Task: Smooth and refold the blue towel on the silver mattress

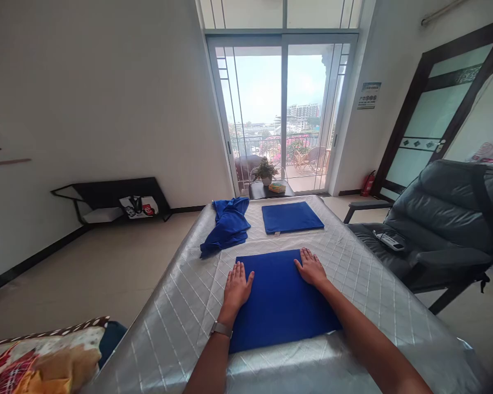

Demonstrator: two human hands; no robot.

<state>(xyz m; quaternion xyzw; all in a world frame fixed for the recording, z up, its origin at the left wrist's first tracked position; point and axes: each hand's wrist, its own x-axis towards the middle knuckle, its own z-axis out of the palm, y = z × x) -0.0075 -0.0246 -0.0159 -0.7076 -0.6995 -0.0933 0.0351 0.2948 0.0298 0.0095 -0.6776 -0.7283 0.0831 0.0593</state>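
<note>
A blue cloth (279, 306), folded into a flat rectangle, lies in front of me on a silver quilted cover. My left hand (237, 287) rests flat on its left edge, fingers pointing forward and thumb apart. On the far right corner lies my right hand (311, 268), also flat with its fingers stretched out. Neither hand grips anything. Beyond them is a second folded blue cloth (292, 217) with a small pale tag at its near edge. To its left sits a crumpled blue cloth (229, 225) in a loose heap.
The silver quilted cover (181, 306) spans the table-like surface. A dark armchair (443, 224) with a power strip (389, 241) on its seat stands at right. Behind are a small table with a potted plant (265, 171) and a sliding glass door. Patterned fabrics (45, 361) lie at lower left.
</note>
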